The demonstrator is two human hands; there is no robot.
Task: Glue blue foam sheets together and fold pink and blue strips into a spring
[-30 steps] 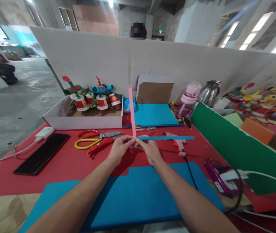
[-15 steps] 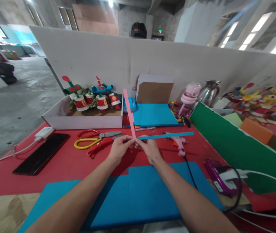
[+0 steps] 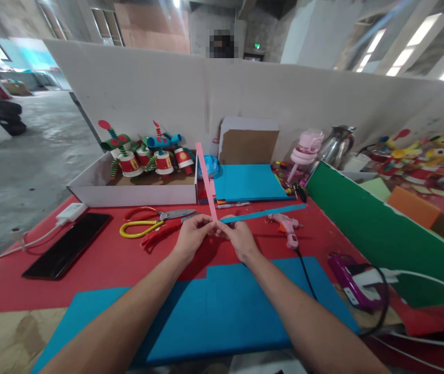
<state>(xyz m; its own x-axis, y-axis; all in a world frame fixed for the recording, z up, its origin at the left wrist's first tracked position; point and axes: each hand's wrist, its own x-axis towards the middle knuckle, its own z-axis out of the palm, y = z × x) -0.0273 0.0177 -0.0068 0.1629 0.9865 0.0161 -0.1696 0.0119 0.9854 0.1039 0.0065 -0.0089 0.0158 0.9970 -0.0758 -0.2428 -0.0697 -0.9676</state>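
A pink paper strip (image 3: 207, 182) and a blue paper strip (image 3: 264, 212) meet at one corner between my fingertips. The pink one points up and away, the blue one off to the right. My left hand (image 3: 195, 235) is closed, pinching the joined ends from the left. From the right, my right hand (image 3: 238, 238) pinches the same corner, thumb against it. Both hands touch each other above the red tabletop (image 3: 128, 259). The exact overlap of the strips is partly hidden by the fingers.
Scissors (image 3: 142, 228) and red-handled pliers (image 3: 161, 234) lie left of my hands. A pink glue gun (image 3: 289, 228) is at the right, its cord running over blue sheets (image 3: 245, 311). Behind stand a white box (image 3: 136, 195) of cup figures and a green panel (image 3: 378, 228). A phone (image 3: 68, 246) lies left.
The blue strip's free end has swung slightly up and to the left. Both hands stay nearly in place, still pinching the corner.
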